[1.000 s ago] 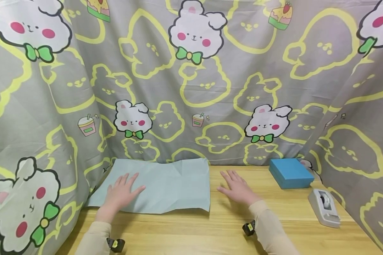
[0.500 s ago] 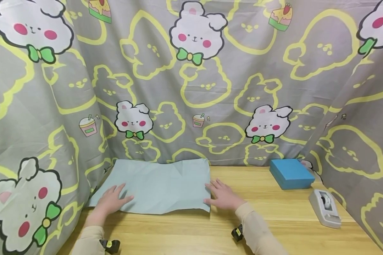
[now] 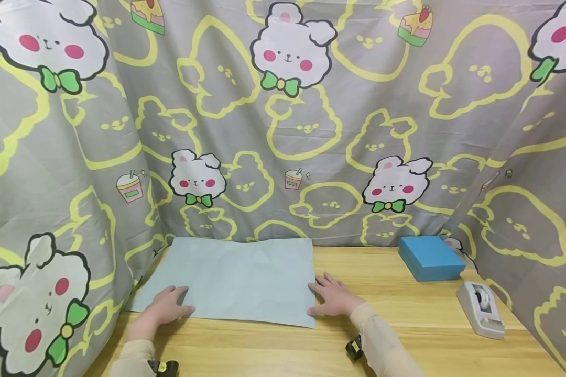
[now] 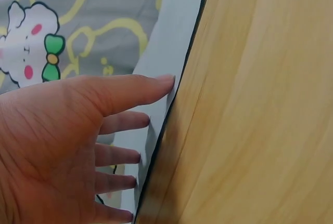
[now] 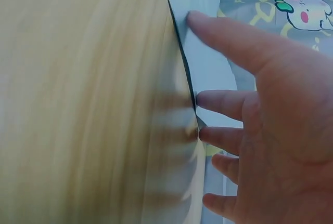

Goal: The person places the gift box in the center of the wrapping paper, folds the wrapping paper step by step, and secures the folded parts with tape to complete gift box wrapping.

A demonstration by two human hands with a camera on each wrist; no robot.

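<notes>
Pale-blue sheet [image 3: 245, 277], one, lies lower centre-left; left hand [image 3: 166, 306] and right hand [image 3: 336, 298] touch it, grips apart; one box [image 3: 431, 256], one tape dispenser [image 3: 481, 310], lower right.

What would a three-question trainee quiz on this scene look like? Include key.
1. True or false: the tape dispenser stands nearer the person than the blue box does.
2. Which is closest to the right hand? A) tape dispenser B) pale blue sheet C) blue box
3. Count: how many hands are curled into fists?

Key: 1. True. 2. B. 3. None; the right hand and left hand both have fingers extended.
</notes>
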